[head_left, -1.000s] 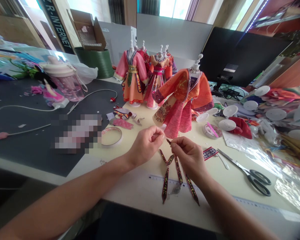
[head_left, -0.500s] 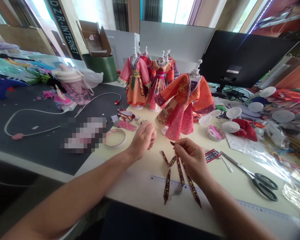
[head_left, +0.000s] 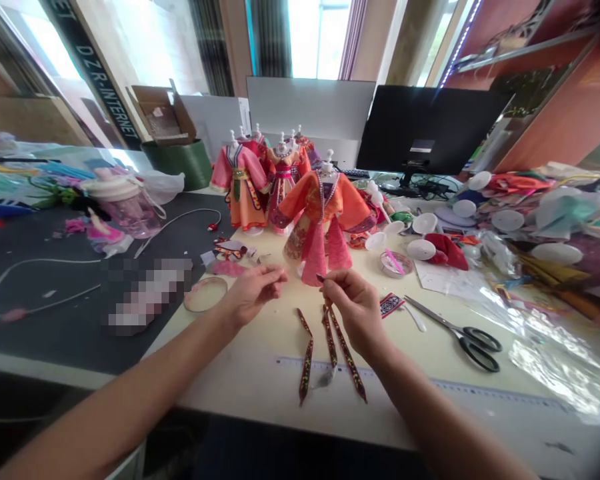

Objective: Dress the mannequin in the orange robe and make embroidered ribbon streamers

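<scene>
My right hand (head_left: 354, 308) pinches the tip of a narrow dark patterned ribbon (head_left: 321, 278) between thumb and forefinger. Below it, two similar ribbon strips (head_left: 349, 360) run down the table toward me, their upper ends partly behind the hand. Another ribbon strip (head_left: 306, 363), bent near its top, lies to their left. My left hand (head_left: 257, 291) hovers opposite with thumb and fingers pressed together; whatever may be between them is too small to see. Just beyond both hands stands a small mannequin in an orange and pink robe (head_left: 325, 213).
Black-handled scissors (head_left: 473, 343) and a patterned trim piece (head_left: 391, 305) lie right of my right hand. A clear ruler (head_left: 480, 392) crosses the near table. A tape roll (head_left: 206, 295) sits by my left wrist. More dressed mannequins (head_left: 243, 193) stand behind; white stands and fabric crowd the right.
The view has tilted up and swung right. My left fingers have gone from a curled fist to a straighter pinch. The leftmost ribbon now lies apart, its forked upper part gone from view.
</scene>
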{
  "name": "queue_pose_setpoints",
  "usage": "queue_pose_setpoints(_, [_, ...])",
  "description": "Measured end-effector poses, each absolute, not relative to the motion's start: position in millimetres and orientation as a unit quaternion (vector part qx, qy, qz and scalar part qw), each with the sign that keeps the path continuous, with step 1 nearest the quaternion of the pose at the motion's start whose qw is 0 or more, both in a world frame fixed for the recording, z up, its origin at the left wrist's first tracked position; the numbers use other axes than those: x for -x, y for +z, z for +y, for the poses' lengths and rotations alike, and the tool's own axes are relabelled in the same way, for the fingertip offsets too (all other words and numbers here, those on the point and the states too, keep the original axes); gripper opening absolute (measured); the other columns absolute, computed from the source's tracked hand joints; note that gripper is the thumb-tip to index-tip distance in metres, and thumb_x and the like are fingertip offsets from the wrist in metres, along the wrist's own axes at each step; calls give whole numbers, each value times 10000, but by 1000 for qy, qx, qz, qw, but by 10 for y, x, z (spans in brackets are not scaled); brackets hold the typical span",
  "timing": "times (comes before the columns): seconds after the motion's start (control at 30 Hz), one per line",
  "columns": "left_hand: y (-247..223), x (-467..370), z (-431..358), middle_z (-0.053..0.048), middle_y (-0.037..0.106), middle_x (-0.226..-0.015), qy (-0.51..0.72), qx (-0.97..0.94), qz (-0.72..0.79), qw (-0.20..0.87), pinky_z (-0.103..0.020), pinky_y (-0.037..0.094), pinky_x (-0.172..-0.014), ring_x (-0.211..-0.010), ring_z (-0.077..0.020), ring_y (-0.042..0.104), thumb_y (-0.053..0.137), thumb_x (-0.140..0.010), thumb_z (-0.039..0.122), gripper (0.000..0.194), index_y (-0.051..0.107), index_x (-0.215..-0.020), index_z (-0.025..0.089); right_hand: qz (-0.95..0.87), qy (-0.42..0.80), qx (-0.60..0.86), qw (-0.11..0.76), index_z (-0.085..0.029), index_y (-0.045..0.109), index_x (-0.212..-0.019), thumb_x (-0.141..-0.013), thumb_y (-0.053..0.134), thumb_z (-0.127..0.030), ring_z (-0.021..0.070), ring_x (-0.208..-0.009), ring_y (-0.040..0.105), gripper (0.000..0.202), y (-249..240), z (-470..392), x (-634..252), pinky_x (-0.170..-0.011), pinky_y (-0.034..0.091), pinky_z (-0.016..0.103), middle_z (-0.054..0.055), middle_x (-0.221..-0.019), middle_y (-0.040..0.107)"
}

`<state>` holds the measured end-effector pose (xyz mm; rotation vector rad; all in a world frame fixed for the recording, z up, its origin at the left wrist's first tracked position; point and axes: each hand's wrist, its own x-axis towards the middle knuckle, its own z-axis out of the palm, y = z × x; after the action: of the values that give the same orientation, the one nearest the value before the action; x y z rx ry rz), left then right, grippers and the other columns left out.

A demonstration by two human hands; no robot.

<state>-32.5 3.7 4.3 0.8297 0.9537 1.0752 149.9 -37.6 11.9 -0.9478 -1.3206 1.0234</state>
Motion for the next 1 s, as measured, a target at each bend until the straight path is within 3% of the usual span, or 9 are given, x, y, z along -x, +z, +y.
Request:
queue_pose_setpoints(0.2, [219,315,-122,-30,557,-739,473,-317,460,681,-189,532,-612,-578,-61,555,440,-826,20,189,607,-893,75,-534,434,369,625,-191,566,-730,-782,547,-241,81,-537,461,75,334,-361,-1655,-542,384,240,-49,-572,512])
queue_pose_setpoints(0.37, [321,-8,-260,-22,520,-666,419,-304,433,738,-208,530,-561,-549,-73,528,444,-861,127,194,624,-869,55,-544,411,376,627,-197,576,-751,-787,557,-252,87,-556,479,69,386,-346,-1926,-560,404,256,-34,-604,526])
queue_pose_setpoints(0.57, [325,-477,-227,-39,587,-690,377,-364,403,750,-313,560,-746,-625,-98,589,520,-818,60,140,611,-924,67,-547,366,414,629,-209,585,-765,-791,561,-253,97,-559,483,56,354,-360,-2409,-544,406,265,-26,-621,531])
queue_pose_setpoints(0.83, [155,-873,-5,11,566,-584,342,-378,418,752,-214,518,-500,-452,-64,542,524,-861,164,116,597,-818,85,-486,376,452,647,-203,591,-790,-780,600,-275,90,-527,480,73,197,-385,-2830,-481,387,243,-22,-614,554])
queue_pose_setpoints(1.0, [90,-1038,78,12,551,-513,326,-391,425,748,-206,458,-421,-394,-73,507,544,-842,405,333,577,-702,104,-494,380,444,643,-193,593,-779,-781,592,-270,99,-557,507,77,144,-400,-2893,-495,405,241,-25,-589,544])
